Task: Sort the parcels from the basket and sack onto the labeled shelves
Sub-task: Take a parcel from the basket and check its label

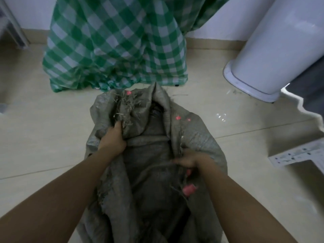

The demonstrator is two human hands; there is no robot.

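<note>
A grey woven sack (198,137) with frayed edges and small pink marks lies crumpled on the tiled floor in front of me. My left hand (113,137) grips a fold of the sack's left rim. My right hand (188,160) clutches the right rim, slightly blurred. The mouth of the sack is held apart between both hands; its inside is dark, and I cannot make out any parcel in it.
A green-and-white checked cloth (115,42) hangs to the floor just behind the sack. A white cylindrical appliance (266,50) stands at the right. A white printed sheet or box (298,155) lies on the floor at the right edge. A grey frame (14,32) stands far left.
</note>
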